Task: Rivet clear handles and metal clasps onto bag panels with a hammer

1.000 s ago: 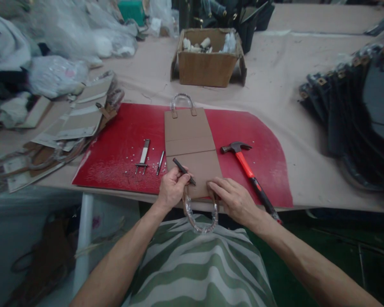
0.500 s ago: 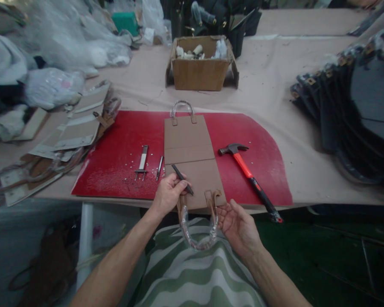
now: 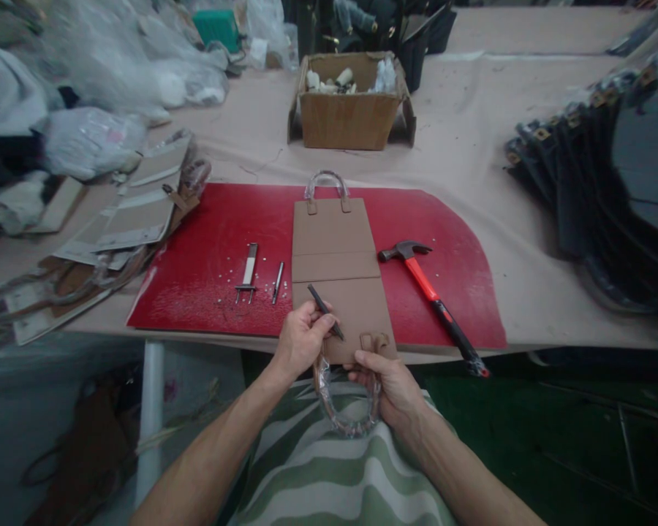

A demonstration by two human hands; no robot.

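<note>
A flat brown bag panel (image 3: pixel 337 237) lies on the red mat (image 3: pixel 444 219), a plastic-wrapped handle (image 3: pixel 327 177) at its far end. Between its thumb and fingers my left hand (image 3: pixel 303 337) holds a dark pen-like tool (image 3: pixel 325 313) slanting over the panel's near part. My right hand (image 3: pixel 392 383) pinches the panel's near edge, thumb on top, beside the near wrapped handle (image 3: pixel 346 427), which hangs over the table edge. Left of the panel lie a pronged metal tool (image 3: pixel 248 272) and a thin metal rod (image 3: pixel 278 283). A hammer (image 3: pixel 430 296) with a red and black grip rests to the right.
Behind the mat stands a cardboard box (image 3: pixel 348 120) with small pale items. Brown panels with handles (image 3: pixel 137 208) are piled at left, below plastic bags (image 3: pixel 126 66). A stack of dark bag pieces (image 3: pixel 586 183) is at right.
My right hand has moved left and closed on the panel's near edge. The panel and my left hand with the dark tool appear slightly farther right in view.
</note>
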